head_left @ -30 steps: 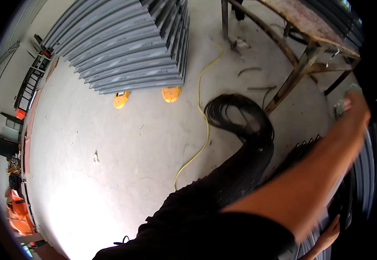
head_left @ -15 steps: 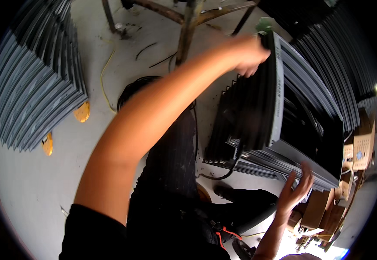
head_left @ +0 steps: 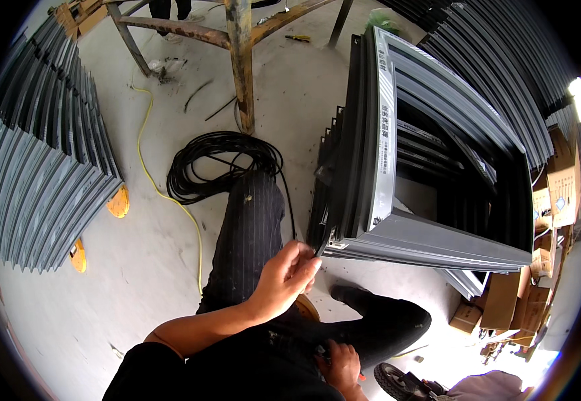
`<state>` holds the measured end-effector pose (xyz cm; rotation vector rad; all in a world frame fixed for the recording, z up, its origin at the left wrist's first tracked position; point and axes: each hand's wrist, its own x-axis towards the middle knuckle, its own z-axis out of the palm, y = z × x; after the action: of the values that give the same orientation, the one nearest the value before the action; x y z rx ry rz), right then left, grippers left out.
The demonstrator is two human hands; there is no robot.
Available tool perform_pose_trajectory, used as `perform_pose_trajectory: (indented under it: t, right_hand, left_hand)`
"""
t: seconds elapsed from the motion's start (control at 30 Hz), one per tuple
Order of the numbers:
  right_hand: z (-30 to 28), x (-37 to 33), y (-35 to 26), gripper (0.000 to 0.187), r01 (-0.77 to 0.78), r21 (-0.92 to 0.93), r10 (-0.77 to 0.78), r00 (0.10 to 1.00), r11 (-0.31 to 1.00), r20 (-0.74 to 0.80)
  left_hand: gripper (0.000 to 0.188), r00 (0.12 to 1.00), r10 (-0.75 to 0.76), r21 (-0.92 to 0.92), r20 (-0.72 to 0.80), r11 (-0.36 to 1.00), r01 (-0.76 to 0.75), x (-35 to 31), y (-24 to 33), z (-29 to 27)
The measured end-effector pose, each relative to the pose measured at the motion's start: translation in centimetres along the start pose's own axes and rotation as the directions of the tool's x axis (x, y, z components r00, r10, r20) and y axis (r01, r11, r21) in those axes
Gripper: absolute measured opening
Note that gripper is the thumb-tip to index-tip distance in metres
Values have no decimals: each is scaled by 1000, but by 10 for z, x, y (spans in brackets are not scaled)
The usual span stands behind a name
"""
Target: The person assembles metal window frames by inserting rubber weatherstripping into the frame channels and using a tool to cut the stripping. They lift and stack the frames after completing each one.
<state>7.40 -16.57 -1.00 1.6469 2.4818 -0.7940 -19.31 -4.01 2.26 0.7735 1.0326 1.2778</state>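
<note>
Trousers [head_left: 257,220] of black, finely pinstriped cloth, flecked with pale specks, cover the bent legs. At the waist lies the right hand [head_left: 341,364], fingers loosely curled; whether they have hold of the small dark object beside them I cannot tell. Farther out, the left hand [head_left: 283,277] is drawn into a pinch, thumb against fingers, gripping a thin, dull black strip [head_left: 321,246]. That strip is at the near left corner of a dark grey rectangular frame [head_left: 457,242]; whether it is joined to it I cannot tell. Smooth, grooved bars meet there at a crisp angle, and glossy pale film [head_left: 385,120] covers the left side bar. More black frames with stepped edges stand behind it.

Beyond the knee, a slack coil of black line [head_left: 187,170] lies in overlapping loops on pale, scuffed floor [head_left: 136,287], near a thin, winding yellow cord [head_left: 140,137]. Left, a ridged stack of grey profiles [head_left: 43,187] sits above rounded yellow feet [head_left: 119,202]. Right, matte brown cartons [head_left: 504,301] are piled. Farther off stand a rust-mottled metal leg [head_left: 240,67] and a row of dark, ribbed frames [head_left: 497,80].
</note>
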Motion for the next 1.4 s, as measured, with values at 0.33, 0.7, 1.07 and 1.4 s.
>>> perform_pose_trajectory:
  t: [0.33,0.7,1.07,1.4]
  right_hand:
    - [-53,39,10,73,-76,946,320,930,-315,181]
    - [-91,49,-15,53,-702,710,196,690,-53,697]
    - [-190,174,-56,19,-97,383,-49,934,919,354]
    - [-195,189,-68,22,-156,406,-49,892,900,450]
  left_hand:
    - [18,954,-300,-264,-4,920,288,7,16,4]
    - [19,948,-315,-231,36,921,315,13,12,0]
    - [19,936,-323,-149,138,928,342,17,19,-15]
    - [15,983,-91,190,161,980,59,26,26,-27]
